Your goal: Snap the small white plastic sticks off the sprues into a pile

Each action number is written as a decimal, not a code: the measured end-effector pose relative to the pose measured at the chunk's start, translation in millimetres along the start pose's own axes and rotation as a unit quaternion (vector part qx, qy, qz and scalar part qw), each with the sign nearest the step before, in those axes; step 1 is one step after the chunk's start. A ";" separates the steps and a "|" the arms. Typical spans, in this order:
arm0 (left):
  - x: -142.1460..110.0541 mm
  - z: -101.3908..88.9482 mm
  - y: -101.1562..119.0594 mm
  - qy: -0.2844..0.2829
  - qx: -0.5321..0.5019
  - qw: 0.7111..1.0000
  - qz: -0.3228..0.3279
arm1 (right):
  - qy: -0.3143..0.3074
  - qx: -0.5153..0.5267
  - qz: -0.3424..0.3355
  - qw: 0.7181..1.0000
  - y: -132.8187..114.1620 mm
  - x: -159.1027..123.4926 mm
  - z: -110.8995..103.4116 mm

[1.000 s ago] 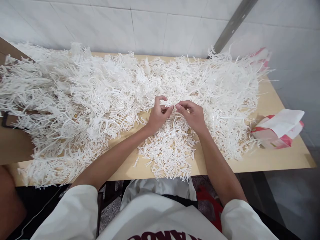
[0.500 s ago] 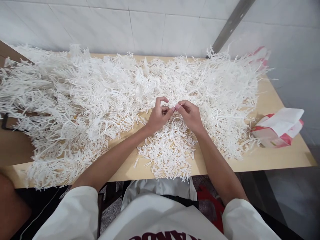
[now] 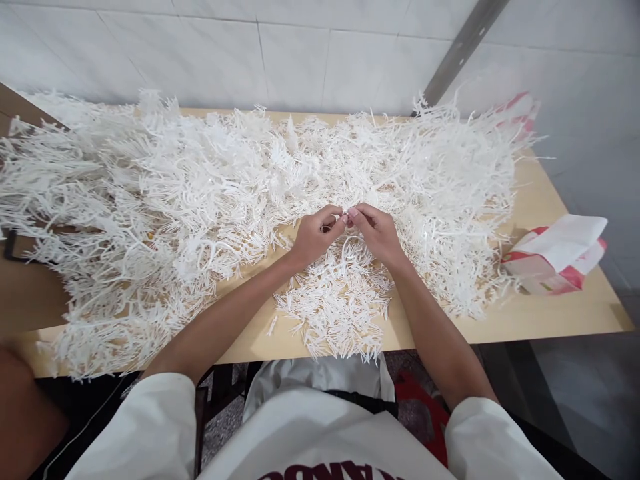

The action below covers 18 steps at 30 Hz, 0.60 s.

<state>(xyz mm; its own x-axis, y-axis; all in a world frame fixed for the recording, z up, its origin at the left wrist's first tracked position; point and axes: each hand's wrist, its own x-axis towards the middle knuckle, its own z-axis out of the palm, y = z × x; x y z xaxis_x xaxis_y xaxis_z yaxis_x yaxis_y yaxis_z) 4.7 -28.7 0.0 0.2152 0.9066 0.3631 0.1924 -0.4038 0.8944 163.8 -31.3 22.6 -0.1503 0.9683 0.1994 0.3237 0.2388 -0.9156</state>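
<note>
White branching plastic-looking strands (image 3: 200, 180) lie in a deep, tangled heap along the table. My left hand (image 3: 320, 235) is closed, thumb and index finger pinched together above the middle of the heap. Right beside it, my right hand (image 3: 376, 230) is closed in a pinch too, its fingertips almost touching the left ones. A tiny whitish bit shows at the meeting fingertips, too small to make out. Below my wrists a smaller pile of short white pieces (image 3: 340, 307) reaches the table's front edge.
On the right of the wooden table (image 3: 550, 320) stands a pink and white tissue pack (image 3: 555, 257). A cardboard box (image 3: 30, 293) is at the left. Behind runs a tiled wall (image 3: 300, 60) with a metal post (image 3: 463, 50). Part of another person (image 3: 25, 413) shows at lower left.
My left index finger has curled down from a raised position to the thumb. The right hand has shifted slightly left, and both hands stay together over the heap.
</note>
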 end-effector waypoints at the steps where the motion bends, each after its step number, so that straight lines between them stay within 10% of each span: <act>1: -0.4 0.2 0.2 -0.001 -0.001 1.000 0.006 | 0.004 0.005 0.001 1.000 0.4 0.2 0.2; 18: 0.2 2.4 0.2 -0.028 0.103 0.993 0.043 | -0.006 -0.091 -0.068 0.993 3.6 1.9 -6.7</act>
<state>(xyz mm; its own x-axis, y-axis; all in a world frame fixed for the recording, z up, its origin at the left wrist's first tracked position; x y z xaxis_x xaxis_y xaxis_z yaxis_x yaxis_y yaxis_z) 7.1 -28.9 -0.4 0.2920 0.8612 0.4160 0.3615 -0.5021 0.7857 171.0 -28.1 22.1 -0.2153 0.9252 0.3125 0.4634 0.3785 -0.8012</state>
